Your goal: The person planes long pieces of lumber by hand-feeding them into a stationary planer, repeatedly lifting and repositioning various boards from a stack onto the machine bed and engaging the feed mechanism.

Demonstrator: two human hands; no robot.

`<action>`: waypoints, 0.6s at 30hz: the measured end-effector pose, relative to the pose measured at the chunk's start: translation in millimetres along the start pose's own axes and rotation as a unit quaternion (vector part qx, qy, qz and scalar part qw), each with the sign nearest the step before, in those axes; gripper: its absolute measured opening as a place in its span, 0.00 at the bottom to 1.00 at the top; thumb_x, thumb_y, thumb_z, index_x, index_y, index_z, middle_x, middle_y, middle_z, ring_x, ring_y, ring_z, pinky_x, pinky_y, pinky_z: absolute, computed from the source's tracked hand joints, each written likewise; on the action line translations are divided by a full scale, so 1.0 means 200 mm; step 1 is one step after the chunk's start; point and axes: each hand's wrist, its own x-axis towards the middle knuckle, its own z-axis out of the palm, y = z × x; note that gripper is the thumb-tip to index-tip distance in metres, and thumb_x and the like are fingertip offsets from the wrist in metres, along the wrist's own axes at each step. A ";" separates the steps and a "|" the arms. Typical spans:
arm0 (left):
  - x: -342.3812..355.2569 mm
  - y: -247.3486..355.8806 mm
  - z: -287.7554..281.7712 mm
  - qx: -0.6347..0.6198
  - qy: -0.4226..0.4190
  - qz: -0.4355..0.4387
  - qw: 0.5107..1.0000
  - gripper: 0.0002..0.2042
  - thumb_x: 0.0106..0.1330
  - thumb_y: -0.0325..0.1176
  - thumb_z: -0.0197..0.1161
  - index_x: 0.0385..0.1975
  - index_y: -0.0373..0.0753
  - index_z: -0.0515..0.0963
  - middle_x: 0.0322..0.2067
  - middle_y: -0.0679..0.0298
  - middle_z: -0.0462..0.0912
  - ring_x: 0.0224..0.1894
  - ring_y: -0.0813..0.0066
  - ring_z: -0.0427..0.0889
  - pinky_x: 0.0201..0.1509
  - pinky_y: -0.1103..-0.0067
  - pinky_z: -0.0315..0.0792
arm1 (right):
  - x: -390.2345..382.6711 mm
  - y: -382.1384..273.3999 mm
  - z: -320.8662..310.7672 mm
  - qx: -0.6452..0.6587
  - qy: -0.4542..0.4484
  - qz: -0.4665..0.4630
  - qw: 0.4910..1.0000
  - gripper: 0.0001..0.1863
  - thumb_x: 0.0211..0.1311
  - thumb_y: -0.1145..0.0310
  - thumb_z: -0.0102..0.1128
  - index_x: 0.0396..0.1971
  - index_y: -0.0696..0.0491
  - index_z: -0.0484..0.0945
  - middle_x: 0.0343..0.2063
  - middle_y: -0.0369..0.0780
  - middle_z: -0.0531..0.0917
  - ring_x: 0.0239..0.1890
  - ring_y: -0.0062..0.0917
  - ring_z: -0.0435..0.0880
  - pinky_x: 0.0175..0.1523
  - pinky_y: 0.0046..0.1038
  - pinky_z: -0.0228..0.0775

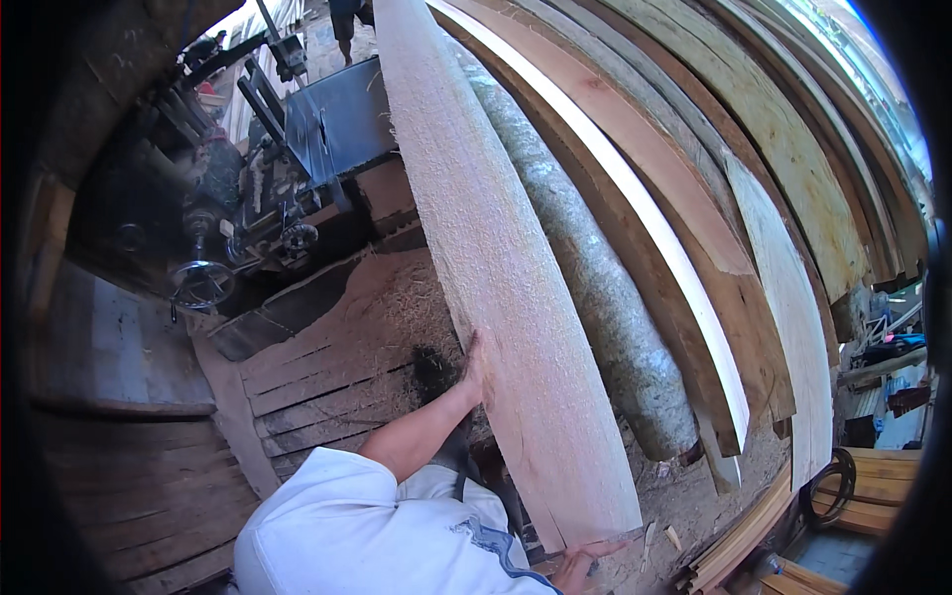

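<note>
A long, wide plank [516, 288], pale and sprinkled with sawdust, runs from just in front of me up to the top of the view. My left hand [475, 369] grips its left edge, the fingers partly hidden at the board's side. At the near end, my right hand [583, 563] holds the plank from its end edge, with some fingers out of sight beneath it. To the left of the plank's far part stands a saw machine with a flat metal table [347, 119] and a handwheel [202, 285].
Right of the plank lies a round log [595, 268], then several rough boards [684, 188] side by side. Sawdust [397, 297] covers the slatted wooden floor [327, 397]. Another person's legs [344, 30] show at the far end. A black coil [831, 486] sits on stacked timber at the right.
</note>
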 end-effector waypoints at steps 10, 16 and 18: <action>0.04 -0.04 -0.24 -0.046 -0.181 0.044 0.981 0.50 0.54 0.79 0.38 0.69 0.46 0.54 0.66 0.55 0.62 0.66 0.53 0.62 0.67 0.54 0.58 | -0.12 0.13 -0.25 0.070 -0.020 0.045 0.996 0.30 0.69 0.41 0.37 0.34 0.57 0.73 0.35 0.46 0.78 0.38 0.35 0.78 0.49 0.38 0.72; 0.19 -0.09 -0.17 -0.107 -0.301 0.176 0.931 0.43 0.62 0.74 0.34 0.68 0.47 0.55 0.62 0.59 0.65 0.63 0.58 0.65 0.66 0.59 0.61 | -0.12 0.22 -0.41 0.073 -0.008 0.040 0.997 0.30 0.69 0.41 0.35 0.32 0.56 0.72 0.34 0.44 0.78 0.37 0.33 0.78 0.49 0.38 0.72; 0.21 -0.10 -0.16 -0.089 -0.289 0.195 0.933 0.42 0.62 0.73 0.35 0.68 0.47 0.55 0.62 0.59 0.65 0.63 0.58 0.65 0.66 0.59 0.62 | -0.07 0.25 -0.43 0.065 -0.011 0.036 0.997 0.30 0.69 0.41 0.35 0.31 0.55 0.71 0.33 0.44 0.78 0.36 0.33 0.78 0.49 0.38 0.72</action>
